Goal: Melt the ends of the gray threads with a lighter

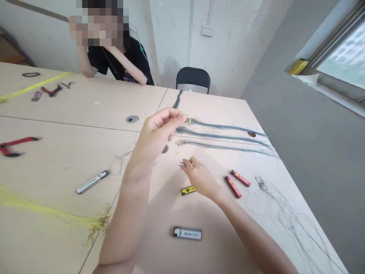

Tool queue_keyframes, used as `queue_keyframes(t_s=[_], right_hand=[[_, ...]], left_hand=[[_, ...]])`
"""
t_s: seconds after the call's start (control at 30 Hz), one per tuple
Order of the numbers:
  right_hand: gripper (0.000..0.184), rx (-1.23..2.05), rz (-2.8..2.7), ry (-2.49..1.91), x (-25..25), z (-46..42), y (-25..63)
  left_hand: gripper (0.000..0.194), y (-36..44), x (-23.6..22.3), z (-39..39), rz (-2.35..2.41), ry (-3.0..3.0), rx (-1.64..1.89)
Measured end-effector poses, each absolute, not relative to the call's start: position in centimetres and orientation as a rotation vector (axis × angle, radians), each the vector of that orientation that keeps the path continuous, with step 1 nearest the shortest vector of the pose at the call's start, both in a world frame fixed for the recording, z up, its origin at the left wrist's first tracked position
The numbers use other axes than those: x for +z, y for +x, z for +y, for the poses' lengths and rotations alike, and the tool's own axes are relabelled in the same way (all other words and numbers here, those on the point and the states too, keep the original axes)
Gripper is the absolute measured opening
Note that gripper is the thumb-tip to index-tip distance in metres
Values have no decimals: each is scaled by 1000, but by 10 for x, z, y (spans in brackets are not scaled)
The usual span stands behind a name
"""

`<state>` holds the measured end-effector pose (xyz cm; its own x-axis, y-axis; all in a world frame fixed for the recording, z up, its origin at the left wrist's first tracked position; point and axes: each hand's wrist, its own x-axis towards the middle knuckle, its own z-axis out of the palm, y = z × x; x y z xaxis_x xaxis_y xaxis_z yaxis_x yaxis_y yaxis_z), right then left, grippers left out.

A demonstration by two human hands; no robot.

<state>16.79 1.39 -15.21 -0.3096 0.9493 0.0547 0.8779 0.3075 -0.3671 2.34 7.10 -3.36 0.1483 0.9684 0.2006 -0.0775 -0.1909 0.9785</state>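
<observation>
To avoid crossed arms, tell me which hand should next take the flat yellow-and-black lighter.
Right hand, probably: nearest the lighter, though pinching something dark and pointed; the left hand is farther off.

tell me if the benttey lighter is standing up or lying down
Lying down: the BENTTEY lighter rests flat on the table, its long lettered side facing up.

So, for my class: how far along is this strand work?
Three dark bundles lie side by side, so they look sorted. In hand, the left hand pinches something too small to identify, and the right hand holds a pointed tool. Probably left: the loose tangle. I can't tell whether the yellow strands are finished.
</observation>
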Motion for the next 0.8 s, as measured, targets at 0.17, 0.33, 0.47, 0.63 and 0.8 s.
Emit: queue_keyframes(t_s=[0.17,0.33,0.47,0.63,0.8], right_hand=[[22,269,-2445,-1686,-189,8,166],[17,225,-2418,-1660,-194,10,171],[21,246,-2341,-1628,-202,9,172],[27,277,-2217,-1574,-202,10,173],[48,900,-1640,-1194,-155,18,167]], left_hand=[[11,21,-33,71,946,1358,1284],[10,20,-33,71,946,1361,1269],[12,19,-32,71,979,1362,1250],[13,21,-33,70,988,1376,1239],[11,31,-35,68,904,1413,1159]])
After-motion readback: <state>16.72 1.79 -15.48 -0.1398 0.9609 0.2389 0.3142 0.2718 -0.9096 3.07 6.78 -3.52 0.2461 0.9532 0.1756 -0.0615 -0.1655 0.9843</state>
